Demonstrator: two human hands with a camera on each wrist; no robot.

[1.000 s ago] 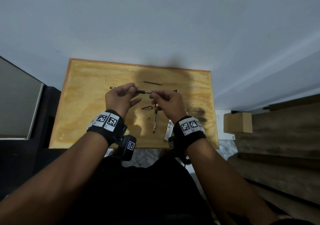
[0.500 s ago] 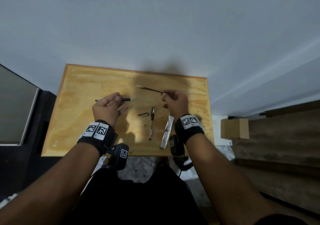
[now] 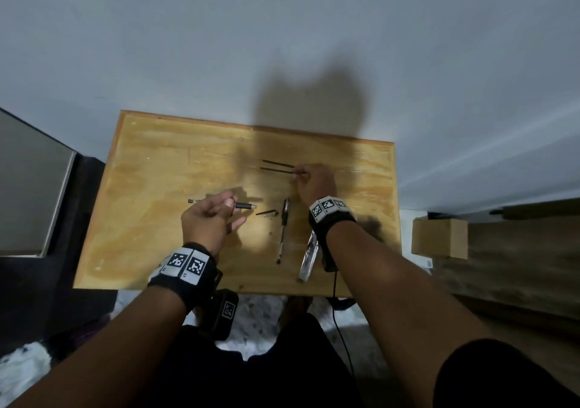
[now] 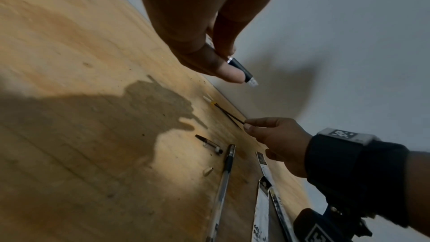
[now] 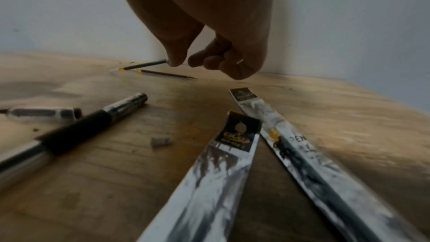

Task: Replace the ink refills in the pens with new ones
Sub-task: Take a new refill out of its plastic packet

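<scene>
My left hand (image 3: 230, 203) grips a black pen barrel (image 3: 243, 205) above the wooden table (image 3: 150, 187); its open threaded end (image 4: 252, 82) sticks out past the thumb. My right hand (image 3: 298, 173) pinches the end of a thin dark refill (image 3: 276, 170) at the far side of the table, its yellow end (image 5: 121, 69) down at the wood. A second refill (image 3: 277, 163) lies just beside it. A whole pen (image 3: 285, 228) and a clear pen part (image 3: 267, 213) lie between my hands.
Two silver refill packets (image 5: 209, 181) lie under my right wrist near the front edge. A small loose piece (image 5: 160, 142) sits beside the pen. The wall runs along the table's far edge. A cardboard box (image 3: 439, 238) stands on the floor to the right.
My right hand drew the refill out of the barrel and carried it to the far side, down next to the other refill. My left hand moved left with the barrel.
</scene>
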